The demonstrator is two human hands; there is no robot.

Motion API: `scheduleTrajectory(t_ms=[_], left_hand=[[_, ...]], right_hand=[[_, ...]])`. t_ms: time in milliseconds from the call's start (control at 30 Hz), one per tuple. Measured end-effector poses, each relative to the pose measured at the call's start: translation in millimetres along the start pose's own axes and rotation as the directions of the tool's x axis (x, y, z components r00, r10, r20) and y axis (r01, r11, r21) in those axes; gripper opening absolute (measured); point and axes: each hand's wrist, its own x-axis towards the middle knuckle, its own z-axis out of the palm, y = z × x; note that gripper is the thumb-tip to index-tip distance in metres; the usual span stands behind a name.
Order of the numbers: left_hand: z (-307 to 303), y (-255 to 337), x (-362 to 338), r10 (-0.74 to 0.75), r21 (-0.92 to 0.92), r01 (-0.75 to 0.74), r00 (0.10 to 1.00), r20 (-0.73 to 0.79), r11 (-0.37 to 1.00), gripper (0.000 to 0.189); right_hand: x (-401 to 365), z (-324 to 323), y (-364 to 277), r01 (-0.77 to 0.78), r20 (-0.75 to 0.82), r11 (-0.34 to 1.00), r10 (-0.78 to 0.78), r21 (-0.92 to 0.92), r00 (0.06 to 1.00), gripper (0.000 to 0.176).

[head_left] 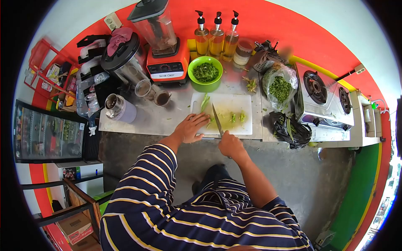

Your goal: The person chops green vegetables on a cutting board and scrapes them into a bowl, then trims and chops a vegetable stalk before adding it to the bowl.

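Note:
My right hand [231,145] is wrapped round the handle of a kitchen knife [217,119], its blade pointing away from me over the white cutting board [247,102]. My left hand [192,126] lies at the board's left front edge, fingers stretched out and thumb apart. Its fingertips reach the lower end of some green stalks [205,102]; whether anything lies under the palm is hidden. Right of the blade are small chopped green pieces [233,118], and the board there is stained yellow-green. Behind the board stands a green bowl [204,86] with chopped greens [205,72].
A red blender [167,65], oil pump bottles [216,39] and a jar [243,52] line the wall. Cups [162,98] and a metal-topped container [120,108] stand left. Right are a bag of greens [279,88], a black plastic bag [289,130] and a gas stove [322,100].

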Motion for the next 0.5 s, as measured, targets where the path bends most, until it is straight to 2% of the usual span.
scheduleTrajectory(t_ms=[67, 267, 367, 500], left_hand=[[1, -1, 0, -0.001, 0.005, 0.001, 1.0, -0.01, 1.0, 0.072], [-1, 0, 0, -0.018, -0.039, 0.018, 1.0, 0.001, 0.999, 0.074], [1, -1, -1, -0.016, -0.041, 0.016, 1.0, -0.011, 0.999, 0.075], [1, -4, -2, -0.012, -0.063, 0.011, 1.0, -0.013, 0.998, 0.076]], right_hand=[[-7, 10, 1, -0.028, 0.036, 0.999, 0.027, 0.022, 0.999, 0.035], [13, 35, -3, -0.03, -0.062, 0.999, 0.032, 0.045, 0.998, 0.038], [16, 12, -4, -0.02, -0.033, 0.999, 0.022, 0.047, 0.999, 0.041], [1, -6, -9, -0.036, 0.11, 0.998, 0.03, 0.053, 0.993, 0.044]])
